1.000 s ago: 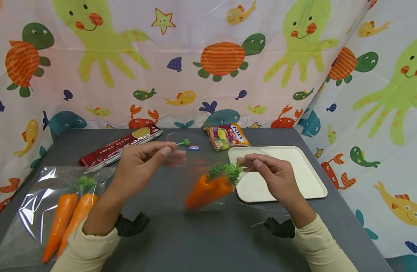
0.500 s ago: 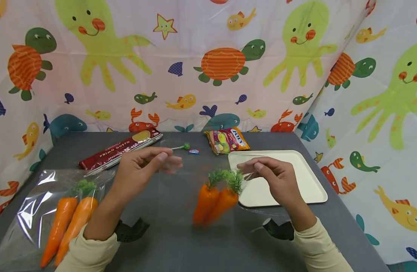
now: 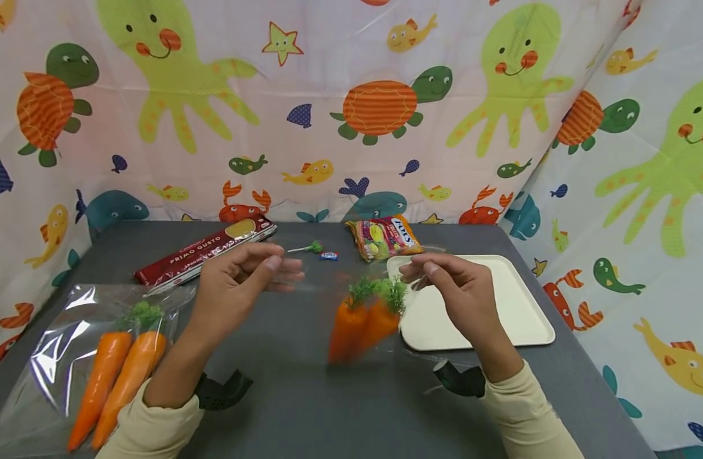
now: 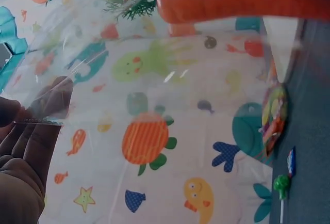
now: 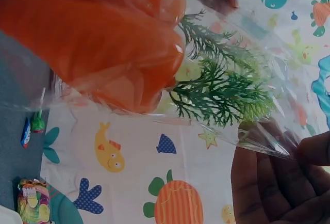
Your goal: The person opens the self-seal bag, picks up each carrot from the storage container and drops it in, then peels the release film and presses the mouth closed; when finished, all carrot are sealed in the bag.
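Both my hands hold up a clear plastic bag (image 4: 175,74) above the table. Two orange carrots (image 3: 347,325) with feathery green tops (image 5: 221,92) hang inside it, blurred in the head view. My left hand (image 3: 239,280) pinches one edge of the bag between thumb and fingers. At another edge, near the green tops, my right hand (image 3: 460,287) pinches the film. In the right wrist view the carrots lie close to the camera, and the left fingers show beyond them. Much of the transparent film is hard to make out in the head view.
Another clear bag (image 3: 53,357) with two carrots (image 3: 101,376) lies at left. Behind are a red Primo Gusto packet (image 3: 208,252), a green lollipop (image 3: 313,247), a small blue wrapped sweet (image 3: 329,256) and a Fox's candy bag (image 3: 382,237). A cream tray (image 3: 517,306) stands at right.
The bagged carrots have swung a little to the right and hang steeper than a second ago. My left hand has shifted slightly left; both hands keep their pinch.
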`<state>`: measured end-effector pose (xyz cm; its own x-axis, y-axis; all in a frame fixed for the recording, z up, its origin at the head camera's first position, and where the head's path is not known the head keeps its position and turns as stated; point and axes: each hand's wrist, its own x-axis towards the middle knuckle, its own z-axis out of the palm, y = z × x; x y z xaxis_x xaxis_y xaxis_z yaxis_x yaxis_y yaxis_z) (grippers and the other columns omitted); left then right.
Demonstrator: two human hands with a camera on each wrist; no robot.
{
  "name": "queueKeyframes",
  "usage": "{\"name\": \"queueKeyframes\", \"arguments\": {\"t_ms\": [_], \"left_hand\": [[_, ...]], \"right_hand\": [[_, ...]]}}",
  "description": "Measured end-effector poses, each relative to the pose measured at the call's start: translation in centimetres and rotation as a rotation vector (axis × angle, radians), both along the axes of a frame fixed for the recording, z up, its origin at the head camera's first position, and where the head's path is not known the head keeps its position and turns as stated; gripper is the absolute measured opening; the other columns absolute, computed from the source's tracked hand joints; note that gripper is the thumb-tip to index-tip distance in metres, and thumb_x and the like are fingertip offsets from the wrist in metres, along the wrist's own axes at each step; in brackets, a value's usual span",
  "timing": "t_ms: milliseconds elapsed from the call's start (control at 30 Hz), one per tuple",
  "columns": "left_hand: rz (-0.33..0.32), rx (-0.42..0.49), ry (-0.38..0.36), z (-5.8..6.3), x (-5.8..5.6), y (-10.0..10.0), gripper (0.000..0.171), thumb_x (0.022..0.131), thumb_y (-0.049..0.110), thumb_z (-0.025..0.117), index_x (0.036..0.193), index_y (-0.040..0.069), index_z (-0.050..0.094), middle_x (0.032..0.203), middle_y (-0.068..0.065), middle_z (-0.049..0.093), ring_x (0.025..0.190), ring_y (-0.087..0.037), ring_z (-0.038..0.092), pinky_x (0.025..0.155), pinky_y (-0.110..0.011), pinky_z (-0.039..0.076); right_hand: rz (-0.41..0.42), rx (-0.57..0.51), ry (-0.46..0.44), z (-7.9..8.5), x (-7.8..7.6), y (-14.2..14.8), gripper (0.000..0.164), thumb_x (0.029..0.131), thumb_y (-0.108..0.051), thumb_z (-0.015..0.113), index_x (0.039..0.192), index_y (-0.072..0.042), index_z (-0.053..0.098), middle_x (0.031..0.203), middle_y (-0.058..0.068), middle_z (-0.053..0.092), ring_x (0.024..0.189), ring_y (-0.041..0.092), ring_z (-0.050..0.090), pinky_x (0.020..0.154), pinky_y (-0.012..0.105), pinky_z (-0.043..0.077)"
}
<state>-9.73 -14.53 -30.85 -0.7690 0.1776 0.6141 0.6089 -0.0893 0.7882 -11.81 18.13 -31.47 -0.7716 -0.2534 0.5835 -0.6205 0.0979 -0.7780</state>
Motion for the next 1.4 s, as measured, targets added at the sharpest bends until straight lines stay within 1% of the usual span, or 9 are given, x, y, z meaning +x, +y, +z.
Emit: {"name": "queueKeyframes", "arguments": {"t_ms": [233,433,533,667,767,967,1100,1267,1400], "left_hand": [[-0.020,-0.001,-0.020,-0.2,-0.1,0.5,0.019,0.097,-0.004,0.055,0.115,-0.007,0.058,0.104,-0.021,0.070,0.089,-0.031,0.071,0.070,-0.043,0.058],[-0.027,-0.014,-0.016,-0.7,-0.3,0.9,0.020,0.097,-0.006,0.054,0.116,-0.010,0.058,0.105,-0.023,0.069,0.089,-0.029,0.071,0.072,-0.042,0.057],[-0.028,-0.009,-0.027,-0.7,-0.3,0.9,0.019,0.097,-0.005,0.055,0.115,-0.011,0.058,0.107,-0.023,0.069,0.089,-0.030,0.071,0.071,-0.043,0.057],[-0.001,-0.024,-0.037,-0.8,-0.3,0.9,0.019,0.096,-0.003,0.058,0.114,-0.009,0.060,0.106,-0.021,0.069,0.088,-0.029,0.071,0.070,-0.042,0.058],[0.011,-0.034,-0.033,-0.8,-0.3,0.9,0.020,0.096,-0.002,0.059,0.114,-0.008,0.060,0.106,-0.021,0.070,0.087,-0.029,0.071,0.070,-0.041,0.058],[-0.010,-0.009,-0.038,-1.0,-0.4,0.6,0.019,0.096,-0.003,0.057,0.114,-0.008,0.061,0.104,-0.019,0.071,0.087,-0.030,0.071,0.071,-0.041,0.057],[-0.050,0.015,-0.045,-0.9,-0.5,0.4,0.018,0.097,-0.003,0.055,0.113,-0.008,0.062,0.102,-0.017,0.071,0.088,-0.031,0.071,0.071,-0.044,0.057],[-0.064,0.018,-0.070,-0.7,-0.4,0.1,0.019,0.097,-0.002,0.056,0.115,-0.007,0.063,0.101,-0.018,0.071,0.087,-0.032,0.071,0.073,-0.044,0.057],[-0.091,0.032,-0.105,-0.7,-0.4,-0.4,0.020,0.097,-0.003,0.055,0.115,-0.004,0.065,0.096,-0.017,0.072,0.083,-0.031,0.071,0.074,-0.042,0.056]], "right_hand": [[-0.043,-0.059,-0.033,0.2,0.0,-0.6,0.024,0.102,-0.003,0.047,0.103,0.012,0.066,0.091,0.012,0.072,0.076,0.023,0.069,0.072,0.031,0.058],[-0.083,-0.024,-0.021,-0.3,-0.2,-0.6,0.022,0.102,-0.005,0.049,0.102,0.006,0.068,0.091,0.013,0.071,0.077,0.022,0.068,0.073,0.029,0.057],[-0.079,-0.009,-0.010,-0.3,-0.3,-0.5,0.020,0.101,-0.005,0.051,0.102,0.006,0.069,0.092,0.013,0.071,0.079,0.022,0.068,0.073,0.029,0.057],[-0.060,0.009,0.009,-0.4,-0.5,-0.4,0.016,0.099,-0.002,0.054,0.103,0.005,0.068,0.094,0.014,0.071,0.081,0.022,0.068,0.073,0.029,0.057],[-0.050,0.024,0.036,-0.4,-0.6,-0.3,0.017,0.098,0.002,0.054,0.107,0.005,0.068,0.094,0.015,0.071,0.079,0.021,0.068,0.073,0.029,0.057],[-0.038,0.035,0.083,-0.2,-0.8,0.1,0.023,0.097,0.006,0.054,0.117,0.005,0.065,0.092,0.016,0.071,0.079,0.022,0.071,0.072,0.033,0.058],[0.007,-0.006,0.069,-0.1,-0.9,0.6,0.023,0.097,0.006,0.054,0.117,0.008,0.064,0.092,0.016,0.071,0.079,0.023,0.071,0.071,0.036,0.058],[0.114,-0.063,0.072,0.0,-1.0,1.2,0.020,0.096,0.009,0.053,0.114,0.013,0.062,0.093,0.017,0.072,0.081,0.023,0.072,0.072,0.036,0.058],[0.192,-0.093,0.079,0.2,-1.0,1.3,0.023,0.095,0.015,0.050,0.113,0.013,0.063,0.094,0.017,0.072,0.081,0.024,0.072,0.073,0.037,0.058]]}}
